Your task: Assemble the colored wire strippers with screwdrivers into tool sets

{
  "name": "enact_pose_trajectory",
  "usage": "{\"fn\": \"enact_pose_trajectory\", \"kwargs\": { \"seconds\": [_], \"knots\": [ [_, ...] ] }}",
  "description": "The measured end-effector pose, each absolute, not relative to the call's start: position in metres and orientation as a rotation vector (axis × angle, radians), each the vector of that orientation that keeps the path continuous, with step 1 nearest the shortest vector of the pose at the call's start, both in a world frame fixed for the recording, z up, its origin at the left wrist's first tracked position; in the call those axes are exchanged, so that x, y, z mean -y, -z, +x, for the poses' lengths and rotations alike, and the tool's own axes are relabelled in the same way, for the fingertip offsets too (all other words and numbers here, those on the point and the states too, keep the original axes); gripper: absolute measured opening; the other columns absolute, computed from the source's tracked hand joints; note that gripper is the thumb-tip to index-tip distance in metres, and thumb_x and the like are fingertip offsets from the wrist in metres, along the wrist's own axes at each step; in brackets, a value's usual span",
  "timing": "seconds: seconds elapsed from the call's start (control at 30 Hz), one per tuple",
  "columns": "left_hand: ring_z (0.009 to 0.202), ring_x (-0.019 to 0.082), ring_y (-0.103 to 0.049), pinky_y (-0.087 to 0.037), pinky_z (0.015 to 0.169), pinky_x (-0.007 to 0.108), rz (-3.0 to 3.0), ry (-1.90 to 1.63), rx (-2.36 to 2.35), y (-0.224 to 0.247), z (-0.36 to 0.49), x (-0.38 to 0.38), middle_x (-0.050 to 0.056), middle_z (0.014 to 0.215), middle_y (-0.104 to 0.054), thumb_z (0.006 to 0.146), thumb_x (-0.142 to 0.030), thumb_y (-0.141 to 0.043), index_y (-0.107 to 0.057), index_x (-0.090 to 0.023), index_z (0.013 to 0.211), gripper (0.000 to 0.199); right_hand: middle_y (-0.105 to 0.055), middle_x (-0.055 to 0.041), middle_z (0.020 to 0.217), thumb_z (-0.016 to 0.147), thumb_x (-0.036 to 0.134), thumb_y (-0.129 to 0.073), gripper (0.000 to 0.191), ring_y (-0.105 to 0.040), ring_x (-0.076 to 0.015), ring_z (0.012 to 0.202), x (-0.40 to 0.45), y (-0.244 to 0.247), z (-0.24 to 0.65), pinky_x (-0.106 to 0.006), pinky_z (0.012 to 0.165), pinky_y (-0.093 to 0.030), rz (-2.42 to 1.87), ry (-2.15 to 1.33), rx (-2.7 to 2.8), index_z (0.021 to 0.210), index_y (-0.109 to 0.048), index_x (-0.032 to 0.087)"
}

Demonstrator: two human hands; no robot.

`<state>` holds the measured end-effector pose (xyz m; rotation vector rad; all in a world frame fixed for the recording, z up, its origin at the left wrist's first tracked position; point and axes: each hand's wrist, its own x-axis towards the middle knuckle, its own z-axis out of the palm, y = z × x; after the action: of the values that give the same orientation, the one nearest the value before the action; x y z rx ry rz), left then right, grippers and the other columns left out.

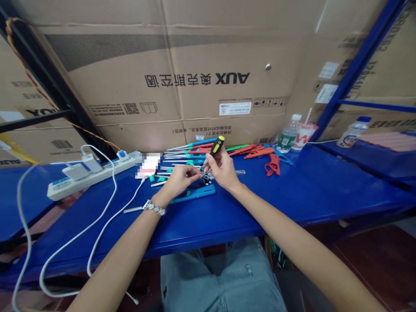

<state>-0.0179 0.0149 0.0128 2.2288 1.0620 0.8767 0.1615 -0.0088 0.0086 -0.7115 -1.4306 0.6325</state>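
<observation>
My right hand (224,169) is closed around a screwdriver (217,146) with a black and yellow handle, held tilted with its handle upward. My left hand (179,181) pinches a small part just left of it; the fingers hide most of this part. Small metal pieces (207,174) show between the two hands. Below them on the table lies a blue long-necked lighter (198,193), its metal tube (133,209) pointing left. Behind the hands are several more lighters (191,149) with metal tubes and blue or teal bodies. Red lighter casings (273,164) lie to the right.
A white power strip (94,175) with plugs and loose white cables (112,195) occupies the left of the blue table (292,195). A phone (149,164) on a cable lies nearby. A water bottle (287,134) and a cup with a straw (303,136) stand back right, before large cardboard (195,52).
</observation>
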Motion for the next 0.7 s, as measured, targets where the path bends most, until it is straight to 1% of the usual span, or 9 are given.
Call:
{"fn": "enact_pose_trajectory", "kwargs": {
  "seconds": [0.17,0.3,0.43,0.5,0.63,0.7],
  "knots": [
    [0.072,0.019,-0.067,-0.049,0.069,0.029,2.241,-0.918,-1.056,-0.012,-0.018,-0.013,0.004,0.080,-0.078,0.085,-0.030,-0.072,-0.075,-0.018,0.081,0.013,-0.067,0.0032,0.075,0.096,0.048,-0.059,0.028,-0.067,-0.0131,0.054,0.010,-0.008,0.160,-0.027,0.053,-0.055,-0.727,-0.628,1.448,0.102,-0.045,0.026],
    [0.076,0.019,-0.069,-0.051,0.072,0.030,2.255,-0.990,-1.029,-0.009,-0.015,-0.009,0.004,0.082,-0.077,0.085,-0.029,-0.071,-0.074,-0.018,0.081,0.012,-0.069,0.0039,0.074,0.095,0.051,-0.060,0.035,-0.068,-0.0144,0.053,0.012,-0.007,0.163,-0.028,0.052,-0.056,-0.723,-0.679,1.483,0.111,-0.042,0.026],
    [0.073,0.018,-0.068,-0.053,0.072,0.030,2.240,-0.942,-0.955,-0.005,-0.006,-0.005,0.003,0.079,-0.076,0.085,-0.028,-0.072,-0.074,-0.018,0.081,0.011,-0.068,0.0051,0.069,0.095,0.056,-0.060,0.040,-0.066,-0.0144,0.050,0.015,-0.005,0.172,-0.027,0.049,-0.055,-0.760,-0.713,1.459,0.116,-0.043,0.026],
    [0.074,0.019,-0.068,-0.054,0.073,0.031,2.244,-0.932,-0.922,-0.005,-0.004,-0.004,0.003,0.080,-0.075,0.085,-0.033,-0.075,-0.074,-0.018,0.084,0.015,-0.066,0.0056,0.068,0.095,0.057,-0.059,0.040,-0.065,-0.0140,0.049,0.017,-0.005,0.176,-0.027,0.049,-0.054,-0.759,-0.711,1.429,0.117,-0.044,0.026],
    [0.089,0.023,-0.068,-0.053,0.084,0.037,2.438,-0.905,-0.855,-0.009,-0.008,0.000,0.006,0.097,-0.074,0.078,-0.045,-0.085,-0.073,-0.018,0.099,0.036,-0.066,0.0058,0.066,0.096,0.058,-0.058,0.040,-0.062,-0.0135,0.047,0.019,-0.007,0.180,-0.027,0.046,-0.050,-0.756,-0.682,1.421,0.117,-0.045,0.027],
    [0.094,0.025,-0.067,-0.052,0.086,0.039,2.558,-0.799,-0.819,-0.012,-0.012,0.003,0.007,0.100,-0.073,0.076,-0.050,-0.086,-0.074,-0.019,0.100,0.041,-0.065,0.0061,0.065,0.096,0.059,-0.058,0.039,-0.060,-0.0137,0.044,0.019,-0.006,0.181,-0.027,0.042,-0.047,-0.771,-0.678,1.431,0.116,-0.045,0.027]
  ]
}}
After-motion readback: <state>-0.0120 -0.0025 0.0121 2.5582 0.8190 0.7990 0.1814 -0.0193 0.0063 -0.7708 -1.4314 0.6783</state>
